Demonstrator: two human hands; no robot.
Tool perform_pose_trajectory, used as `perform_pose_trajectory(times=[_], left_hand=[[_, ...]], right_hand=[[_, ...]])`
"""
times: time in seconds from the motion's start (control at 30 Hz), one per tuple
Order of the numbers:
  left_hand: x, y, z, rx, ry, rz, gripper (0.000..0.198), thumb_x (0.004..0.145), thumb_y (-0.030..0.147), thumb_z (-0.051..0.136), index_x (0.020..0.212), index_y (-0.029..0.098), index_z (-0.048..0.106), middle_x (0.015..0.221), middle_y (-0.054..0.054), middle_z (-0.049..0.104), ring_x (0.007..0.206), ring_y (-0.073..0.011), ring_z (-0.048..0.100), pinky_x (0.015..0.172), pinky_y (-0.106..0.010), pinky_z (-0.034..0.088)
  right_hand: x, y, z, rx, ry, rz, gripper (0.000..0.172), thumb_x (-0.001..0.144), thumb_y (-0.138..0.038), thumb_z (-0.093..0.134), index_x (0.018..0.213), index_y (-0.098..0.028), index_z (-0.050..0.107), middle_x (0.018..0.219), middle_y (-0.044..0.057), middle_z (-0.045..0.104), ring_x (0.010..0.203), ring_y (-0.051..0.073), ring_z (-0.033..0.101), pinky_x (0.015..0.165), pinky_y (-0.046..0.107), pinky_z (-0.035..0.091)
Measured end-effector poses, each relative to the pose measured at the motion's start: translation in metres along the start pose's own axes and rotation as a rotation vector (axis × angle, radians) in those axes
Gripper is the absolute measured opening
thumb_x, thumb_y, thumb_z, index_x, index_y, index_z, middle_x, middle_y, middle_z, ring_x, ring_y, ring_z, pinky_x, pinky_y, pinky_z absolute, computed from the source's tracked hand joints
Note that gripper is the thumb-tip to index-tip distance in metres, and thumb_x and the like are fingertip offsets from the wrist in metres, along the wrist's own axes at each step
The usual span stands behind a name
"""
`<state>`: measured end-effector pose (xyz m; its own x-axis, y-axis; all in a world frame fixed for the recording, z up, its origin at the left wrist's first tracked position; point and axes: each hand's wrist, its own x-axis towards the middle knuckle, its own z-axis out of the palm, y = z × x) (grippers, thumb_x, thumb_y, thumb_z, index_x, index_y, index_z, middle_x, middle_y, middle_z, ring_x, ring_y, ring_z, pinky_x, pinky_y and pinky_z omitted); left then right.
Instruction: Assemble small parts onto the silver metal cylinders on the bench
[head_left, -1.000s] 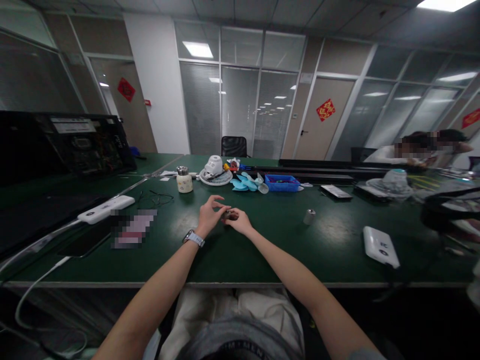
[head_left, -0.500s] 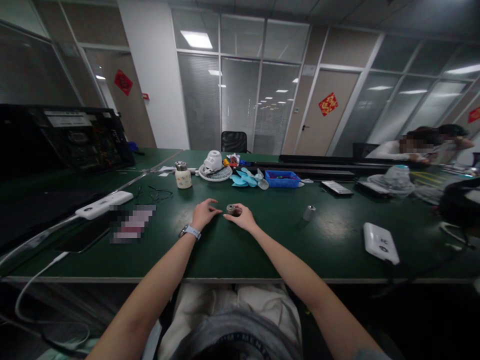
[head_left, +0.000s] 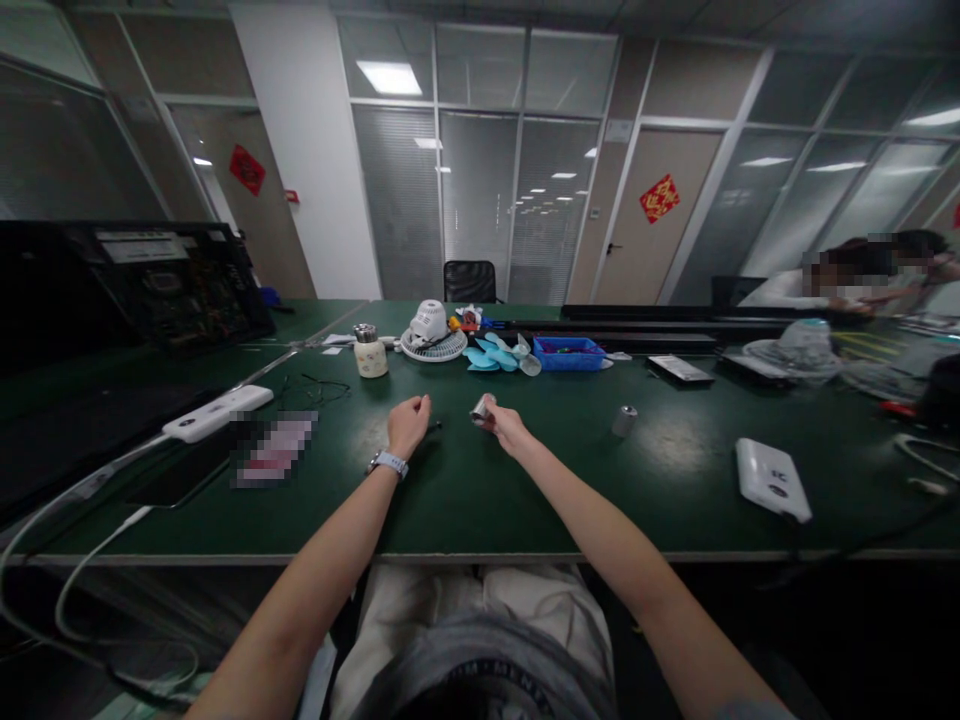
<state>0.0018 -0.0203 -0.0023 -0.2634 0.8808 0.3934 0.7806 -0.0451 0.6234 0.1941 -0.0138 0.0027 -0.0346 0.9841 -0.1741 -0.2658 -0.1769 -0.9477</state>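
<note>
My right hand grips a small silvery metal cylinder, which is tilted, its near side turned left. To the left, my left hand is closed, with its fingers curled and pressed together; what they hold, if anything, is hidden. A tiny dark object shows just right of those fingers, and I cannot tell whether it lies on the table or sticks out from the hand. A second metal cylinder stands upright on the green table, well right of my right hand.
Behind my hands are a cream jar, a white fan, blue fan blades and a blue tray. A white power bank lies right; a power strip and phone lie left. Two people sit far right.
My right hand has lifted and tilted the cylinder, moving slightly right. My left hand's fingers, spread near the cylinder before, are now curled closed. The small dark object has come into view.
</note>
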Motion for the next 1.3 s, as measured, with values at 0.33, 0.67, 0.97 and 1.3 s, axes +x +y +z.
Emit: perform_pose_trajectory(times=[0.33, 0.67, 0.97, 1.3], left_hand=[[0.0, 0.002, -0.002, -0.006, -0.001, -0.074, 0.043, 0.085, 0.036, 0.031, 0.067, 0.019, 0.066, 0.077, -0.01, 0.069, 0.072, -0.0228, 0.059, 0.06, -0.029, 0.035], [0.005, -0.005, 0.005, 0.051, 0.048, -0.013, 0.039, 0.088, 0.03, 0.029, 0.073, 0.016, 0.063, 0.089, -0.013, 0.067, 0.085, -0.0219, 0.06, 0.073, -0.029, 0.04], [0.004, -0.004, 0.006, -0.058, 0.064, -0.059, 0.035, 0.089, 0.03, 0.028, 0.075, 0.019, 0.058, 0.075, -0.007, 0.065, 0.071, -0.0182, 0.058, 0.063, -0.026, 0.036], [-0.001, 0.001, 0.0, -0.093, 0.04, -0.119, 0.043, 0.087, 0.035, 0.026, 0.065, 0.018, 0.06, 0.067, -0.007, 0.065, 0.064, -0.0184, 0.055, 0.057, -0.027, 0.033]], right_hand=[[-0.015, -0.02, -0.008, 0.264, -0.137, 0.382, 0.027, 0.089, -0.042, 0.053, 0.083, -0.016, 0.058, 0.081, 0.003, 0.068, 0.063, 0.007, 0.062, 0.066, 0.02, 0.053], [-0.014, -0.02, -0.007, 0.092, -0.047, 0.227, 0.02, 0.076, -0.025, 0.072, 0.093, -0.019, 0.062, 0.083, 0.002, 0.069, 0.067, 0.009, 0.065, 0.065, 0.02, 0.053], [-0.012, -0.008, -0.012, -0.315, -0.048, -0.331, 0.057, 0.049, -0.026, 0.087, 0.101, -0.015, 0.068, 0.092, 0.008, 0.071, 0.09, 0.02, 0.066, 0.08, 0.033, 0.055], [-0.011, -0.038, -0.045, -0.825, 0.177, -0.642, 0.041, 0.068, -0.038, 0.075, 0.102, -0.02, 0.062, 0.094, 0.005, 0.07, 0.085, 0.018, 0.066, 0.08, 0.032, 0.051]])
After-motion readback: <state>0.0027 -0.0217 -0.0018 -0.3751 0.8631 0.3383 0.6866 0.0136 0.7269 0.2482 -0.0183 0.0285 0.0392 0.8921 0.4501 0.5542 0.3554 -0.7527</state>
